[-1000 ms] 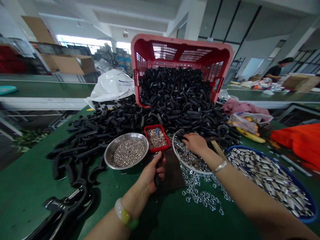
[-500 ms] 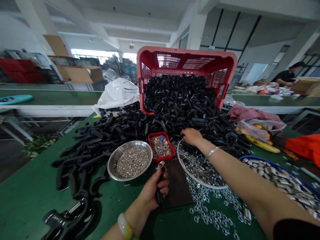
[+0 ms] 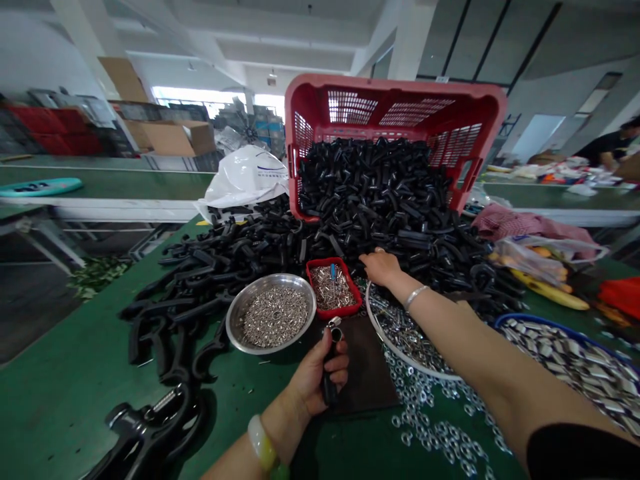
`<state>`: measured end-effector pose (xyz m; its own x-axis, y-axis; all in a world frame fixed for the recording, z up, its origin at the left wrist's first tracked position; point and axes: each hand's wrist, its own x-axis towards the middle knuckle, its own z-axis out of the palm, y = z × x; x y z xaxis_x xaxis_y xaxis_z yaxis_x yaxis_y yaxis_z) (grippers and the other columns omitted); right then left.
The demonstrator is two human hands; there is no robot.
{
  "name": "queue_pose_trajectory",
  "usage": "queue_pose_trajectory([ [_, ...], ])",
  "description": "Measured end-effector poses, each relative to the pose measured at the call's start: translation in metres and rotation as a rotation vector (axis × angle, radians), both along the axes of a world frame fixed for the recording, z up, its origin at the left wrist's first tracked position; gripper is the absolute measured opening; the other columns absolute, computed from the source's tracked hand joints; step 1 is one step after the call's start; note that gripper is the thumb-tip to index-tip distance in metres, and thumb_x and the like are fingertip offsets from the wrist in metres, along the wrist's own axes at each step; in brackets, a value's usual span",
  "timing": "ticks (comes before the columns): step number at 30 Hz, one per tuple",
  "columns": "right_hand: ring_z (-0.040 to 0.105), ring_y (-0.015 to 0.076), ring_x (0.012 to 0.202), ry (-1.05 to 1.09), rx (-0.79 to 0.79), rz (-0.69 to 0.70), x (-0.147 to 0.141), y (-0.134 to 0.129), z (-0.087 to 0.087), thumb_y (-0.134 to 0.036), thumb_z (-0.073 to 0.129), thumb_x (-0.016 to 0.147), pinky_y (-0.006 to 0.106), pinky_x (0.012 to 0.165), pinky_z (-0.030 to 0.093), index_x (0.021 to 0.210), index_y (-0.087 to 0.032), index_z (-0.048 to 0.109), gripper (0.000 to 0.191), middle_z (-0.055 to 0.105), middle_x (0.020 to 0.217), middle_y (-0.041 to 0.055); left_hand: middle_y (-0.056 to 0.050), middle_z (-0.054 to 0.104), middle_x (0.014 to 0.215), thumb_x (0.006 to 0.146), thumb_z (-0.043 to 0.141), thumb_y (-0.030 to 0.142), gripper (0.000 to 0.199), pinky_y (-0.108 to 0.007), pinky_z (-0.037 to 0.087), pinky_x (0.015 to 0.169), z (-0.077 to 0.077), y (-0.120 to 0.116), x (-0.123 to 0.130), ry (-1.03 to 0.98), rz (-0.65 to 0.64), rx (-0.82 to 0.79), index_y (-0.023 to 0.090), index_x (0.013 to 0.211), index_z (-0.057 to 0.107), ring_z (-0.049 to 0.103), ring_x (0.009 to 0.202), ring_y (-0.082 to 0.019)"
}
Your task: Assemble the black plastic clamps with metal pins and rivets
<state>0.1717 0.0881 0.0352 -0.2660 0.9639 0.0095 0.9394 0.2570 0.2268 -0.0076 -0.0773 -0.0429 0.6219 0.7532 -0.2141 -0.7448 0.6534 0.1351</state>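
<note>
My left hand [image 3: 315,377] is shut around a black plastic part [image 3: 329,381], and a small metal fitting [image 3: 334,327] shows at its upper end. My right hand [image 3: 381,267] stretches forward, its fingers at the edge of a heap of curved black plastic parts [image 3: 380,193]. It holds nothing I can see. Beneath that wrist lies a round white-rimmed tray [image 3: 405,337] of metal pieces. Nearer my left hand are a steel bowl [image 3: 273,315] of small silver pieces and a small red tray [image 3: 334,287] of metal pins.
A red crate [image 3: 395,110] lies tipped behind the heap. Loose washers [image 3: 435,433] lie on the green bench [image 3: 65,413], and a blue-rimmed basin [image 3: 565,353] of silver sleeves sits right. A dark mat [image 3: 367,367] lies under my left hand. A co-worker [image 3: 610,147] stands far right.
A second ago my right hand was over the round tray; now it is forward at the black heap. My left hand has lifted its part slightly, and the whole view has shifted right.
</note>
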Motion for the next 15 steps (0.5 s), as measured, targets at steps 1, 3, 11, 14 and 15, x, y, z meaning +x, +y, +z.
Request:
queue_pose_trajectory([
  [1,0.044,0.0285,0.108,0.005,-0.006,0.008,0.000,-0.004,0.002,-0.022,0.042,0.082,0.036,0.075,0.043,0.109,-0.015,0.057,0.032,0.062,0.100,0.0160,0.006,0.044,0.068,0.069,0.068,0.034,0.032,-0.009,0.023,0.035,0.000,0.000,0.000,-0.005,0.000,-0.005,0.013,0.081,0.047,0.029,0.040,0.003],
  [3,0.048,0.0253,0.104,0.023,-0.035,0.055,-0.005,-0.012,0.005,-0.028,0.039,0.084,0.034,0.077,0.043,0.109,-0.019,0.058,0.033,0.062,0.104,0.0127,0.006,0.044,0.067,0.069,0.067,0.034,0.032,-0.009,0.024,0.035,0.000,0.000,0.000,-0.008,0.001,-0.014,0.013,0.081,0.047,0.030,0.040,0.003],
  [11,0.060,0.0214,0.086,0.026,-0.207,0.199,-0.048,-0.032,-0.003,-0.027,0.058,0.069,0.029,0.070,0.045,0.090,-0.020,0.067,0.024,0.067,0.092,0.0096,0.006,0.044,0.066,0.069,0.068,0.034,0.032,-0.008,0.024,0.034,0.004,-0.001,0.001,0.016,0.006,-0.026,0.013,0.081,0.046,0.030,0.040,0.003],
  [14,0.061,0.0235,0.084,0.027,-0.189,0.153,-0.054,-0.034,-0.009,-0.024,0.057,0.069,0.030,0.067,0.046,0.091,-0.015,0.067,0.026,0.066,0.093,0.0145,0.007,0.043,0.065,0.069,0.068,0.033,0.032,-0.008,0.024,0.034,0.004,-0.002,0.002,0.040,0.022,-0.003,0.014,0.082,0.046,0.030,0.039,0.004],
  [15,0.061,0.0234,0.085,0.034,-0.179,0.146,-0.053,-0.035,-0.010,-0.024,0.056,0.070,0.029,0.067,0.046,0.091,-0.014,0.067,0.026,0.066,0.093,0.0148,0.007,0.042,0.065,0.068,0.068,0.033,0.032,-0.008,0.024,0.034,0.004,-0.002,0.002,0.047,0.019,0.002,0.014,0.081,0.046,0.030,0.039,0.004],
])
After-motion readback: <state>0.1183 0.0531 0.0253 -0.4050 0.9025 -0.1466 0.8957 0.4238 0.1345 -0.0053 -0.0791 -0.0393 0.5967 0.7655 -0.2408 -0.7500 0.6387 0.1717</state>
